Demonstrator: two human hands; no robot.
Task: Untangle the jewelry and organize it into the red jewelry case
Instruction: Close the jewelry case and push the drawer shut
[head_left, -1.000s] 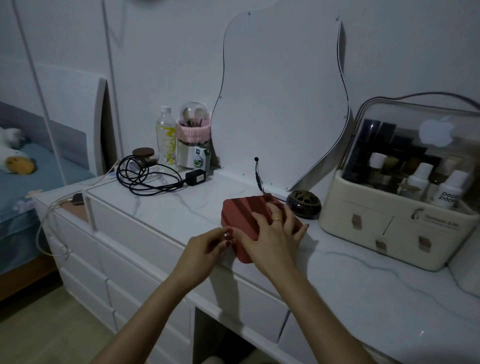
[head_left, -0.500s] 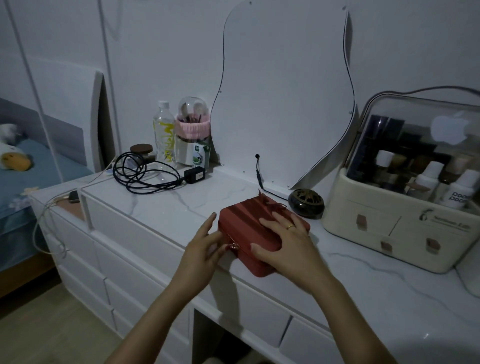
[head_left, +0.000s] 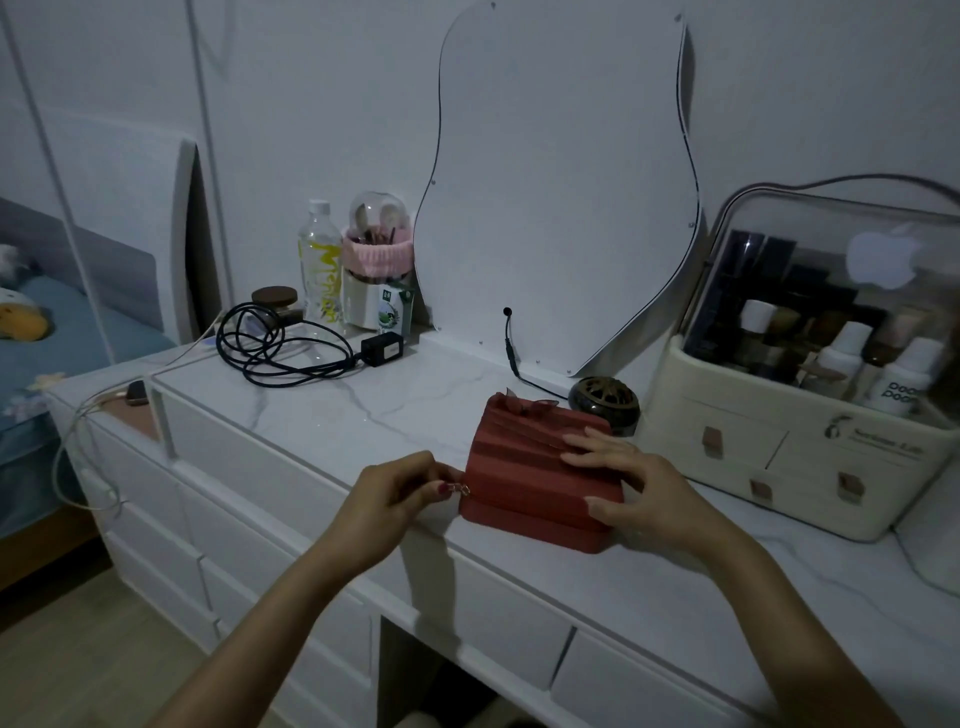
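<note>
Single head-worn view, looking forward and down across the white dresser top (head_left: 322, 410); mirror (head_left: 561, 176) at 12 o'clock, bed (head_left: 47, 338) at 9 o'clock.

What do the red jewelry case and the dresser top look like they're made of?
Red jewelry case: probably matte fabric or faux leather, going by the ribbed lid and sheer ribbon bow. Dresser top: glossy white with grey veins, so marble or a marble-look slab.
</note>
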